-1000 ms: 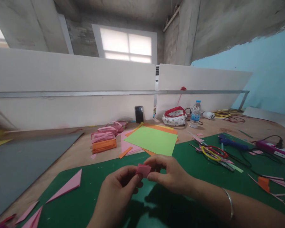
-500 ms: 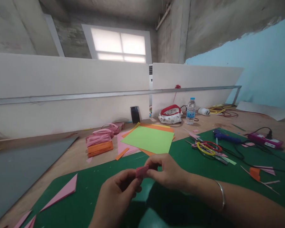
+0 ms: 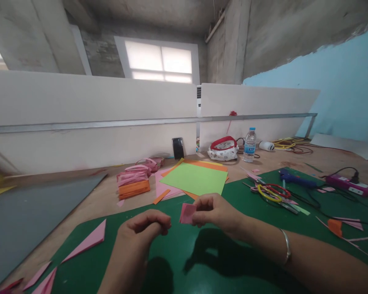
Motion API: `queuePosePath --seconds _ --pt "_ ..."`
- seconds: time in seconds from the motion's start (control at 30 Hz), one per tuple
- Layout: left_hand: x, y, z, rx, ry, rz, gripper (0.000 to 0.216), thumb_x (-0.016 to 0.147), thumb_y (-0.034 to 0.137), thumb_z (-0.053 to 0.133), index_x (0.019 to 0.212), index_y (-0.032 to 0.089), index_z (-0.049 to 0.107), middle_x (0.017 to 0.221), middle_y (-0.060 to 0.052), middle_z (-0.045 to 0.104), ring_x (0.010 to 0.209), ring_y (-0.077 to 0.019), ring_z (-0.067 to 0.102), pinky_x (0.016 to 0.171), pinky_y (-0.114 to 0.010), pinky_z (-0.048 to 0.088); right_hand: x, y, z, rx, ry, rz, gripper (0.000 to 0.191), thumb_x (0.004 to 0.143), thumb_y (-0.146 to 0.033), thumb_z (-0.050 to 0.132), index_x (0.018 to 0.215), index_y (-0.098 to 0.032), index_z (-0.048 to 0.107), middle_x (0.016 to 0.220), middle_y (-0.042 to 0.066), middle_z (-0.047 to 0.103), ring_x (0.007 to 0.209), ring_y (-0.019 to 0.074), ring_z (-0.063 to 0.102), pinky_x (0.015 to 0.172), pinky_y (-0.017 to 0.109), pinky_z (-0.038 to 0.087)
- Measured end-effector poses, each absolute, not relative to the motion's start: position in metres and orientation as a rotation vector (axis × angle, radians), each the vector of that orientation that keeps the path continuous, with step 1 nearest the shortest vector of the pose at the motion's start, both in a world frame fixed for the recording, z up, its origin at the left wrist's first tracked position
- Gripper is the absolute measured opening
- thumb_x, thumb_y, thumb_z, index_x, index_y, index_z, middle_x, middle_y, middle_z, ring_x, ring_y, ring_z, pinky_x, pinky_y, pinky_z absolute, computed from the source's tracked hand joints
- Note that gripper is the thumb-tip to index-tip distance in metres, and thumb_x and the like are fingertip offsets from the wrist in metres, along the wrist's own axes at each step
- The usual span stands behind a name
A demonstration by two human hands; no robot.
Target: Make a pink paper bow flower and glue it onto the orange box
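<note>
Between the thumb and fingers of my right hand (image 3: 210,210) is a small folded piece of pink paper (image 3: 187,213), held up above the green cutting mat (image 3: 179,249). My left hand (image 3: 144,228) is a short way to its left, apart from the paper. Its fingers are curled in against the thumb, and nothing shows between them. A folded pink paper triangle (image 3: 88,241) lies on the mat left of my left hand. Beyond both hands is a sheet of light green paper (image 3: 198,177) on top of orange and pink sheets.
Orange bundled strips (image 3: 134,189) and pink bundles (image 3: 133,174) lie behind the mat. Scissors (image 3: 268,194), a blue glue gun (image 3: 297,179) and a purple power strip (image 3: 349,184) with cords are at right. A water bottle (image 3: 249,145), pouch (image 3: 223,149) and phone (image 3: 178,148) stand farther back.
My left hand has let go of the pink paper and drawn away to the left. The paper stays in my right hand, now turned with a broader face showing.
</note>
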State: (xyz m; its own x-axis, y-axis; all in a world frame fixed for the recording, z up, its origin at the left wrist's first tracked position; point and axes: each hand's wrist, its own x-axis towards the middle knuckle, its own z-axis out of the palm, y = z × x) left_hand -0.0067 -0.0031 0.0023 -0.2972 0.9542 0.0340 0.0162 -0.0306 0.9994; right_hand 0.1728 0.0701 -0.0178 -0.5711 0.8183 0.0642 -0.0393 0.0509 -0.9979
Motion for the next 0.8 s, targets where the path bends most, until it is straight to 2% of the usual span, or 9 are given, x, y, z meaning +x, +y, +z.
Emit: queuePosePath --seconds 0.13,0.23,0.4,0.47,0.57,0.8 --pt "-0.003 -0.004 0.005 0.973 1.388 1.399 0.012 0.056 0.016 0.062 0.06 0.018 0.073 0.056 -0.002 0.069 0.062 -0.0157 0.059 0.063 -0.024 0.046 0.173 0.072 -0.017 -0.79 -1.63 1.594 0.015 0.063 -0.022 0.073 0.071 -0.012 0.065 0.058 -0.002 0.062 0.053 0.0083 0.053 0.055 0.021 0.042" --pt "-0.003 -0.002 0.004 0.852 1.365 1.403 0.02 0.053 0.016 0.061 0.069 0.015 0.074 0.055 -0.003 0.069 0.058 -0.0171 0.061 0.057 -0.025 0.046 0.174 0.075 -0.018 -0.786 -1.616 1.596 0.015 0.062 -0.022 0.073 0.071 -0.012 0.065 0.059 -0.001 0.063 0.052 0.0083 0.053 0.054 0.021 0.041" --pt "-0.004 0.001 0.002 0.869 1.344 1.428 0.045 0.055 0.017 0.058 0.098 0.015 0.068 0.048 0.006 0.058 0.043 -0.0088 0.045 0.042 -0.019 0.033 0.175 0.076 -0.019 -0.781 -1.598 1.611 0.015 0.061 -0.022 0.073 0.07 -0.012 0.065 0.058 -0.001 0.063 0.052 0.0085 0.053 0.054 0.022 0.041" --pt "-0.005 0.002 0.003 0.92 1.375 1.372 0.05 0.055 0.016 0.053 0.104 0.014 0.064 0.045 0.007 0.053 0.04 -0.0076 0.037 0.039 -0.018 0.027 0.175 0.077 -0.019 -0.772 -1.588 1.622 0.015 0.061 -0.021 0.073 0.07 -0.012 0.065 0.058 -0.001 0.063 0.052 0.0083 0.053 0.054 0.021 0.04" --pt "-0.006 0.004 0.005 0.958 1.401 1.304 0.044 0.054 0.016 0.049 0.096 0.014 0.064 0.042 0.008 0.046 0.039 -0.0076 0.033 0.041 -0.02 0.027 0.176 0.08 -0.02 -0.749 -1.568 1.652 0.016 0.06 -0.021 0.073 0.07 -0.012 0.065 0.058 -0.001 0.063 0.051 0.008 0.053 0.054 0.021 0.04" --pt "0.0 0.001 0.01 1.053 1.421 1.288 0.01 0.063 0.024 0.048 0.067 0.02 0.056 0.041 0.009 0.039 0.038 -0.0078 0.028 0.04 -0.02 0.023 0.177 0.083 -0.027 -0.701 -1.578 1.764 0.025 0.06 -0.03 0.075 0.073 -0.013 0.062 0.061 0.0 0.063 0.052 0.0085 0.053 0.054 0.022 0.04"
